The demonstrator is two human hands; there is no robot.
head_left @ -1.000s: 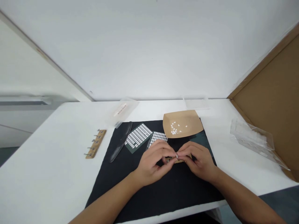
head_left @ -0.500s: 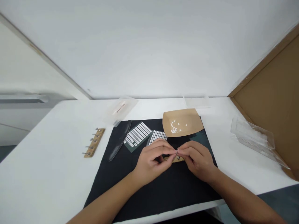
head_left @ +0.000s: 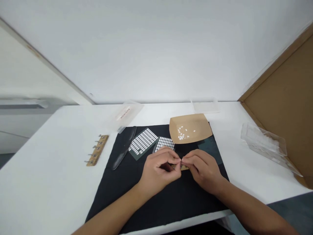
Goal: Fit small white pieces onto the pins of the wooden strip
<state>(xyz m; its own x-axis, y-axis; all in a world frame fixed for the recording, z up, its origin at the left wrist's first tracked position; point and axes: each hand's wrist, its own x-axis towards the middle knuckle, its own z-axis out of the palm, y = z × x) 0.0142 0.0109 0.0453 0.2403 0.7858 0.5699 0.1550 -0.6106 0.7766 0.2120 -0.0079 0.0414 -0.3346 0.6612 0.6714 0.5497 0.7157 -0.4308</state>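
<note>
My left hand (head_left: 161,168) and my right hand (head_left: 204,169) meet fingertip to fingertip over the black cloth (head_left: 156,205). Both are closed in a pinch, and whatever sits between the fingertips is too small to make out. Just beneath them lies a small wooden strip with metal fittings (head_left: 184,167), largely covered by my fingers. Beyond my left hand are two dark sheets of white oval stickers, a larger one (head_left: 143,143) and a smaller one (head_left: 165,143). A brown paper tray (head_left: 200,125) with loose white oval pieces (head_left: 181,133) stands behind my right hand.
A dark curved nail file (head_left: 124,148) rests on the cloth's left side. Farther left, another wooden strip (head_left: 97,150) carries several metal clips. A clear plastic bag (head_left: 124,114) and clear plastic box (head_left: 265,140) flank the cloth. A cardboard panel (head_left: 286,98) stands at right.
Both hands have shifted slightly left along the wooden strip, still pinched together. The view has moved a little; the other things stay in place.
</note>
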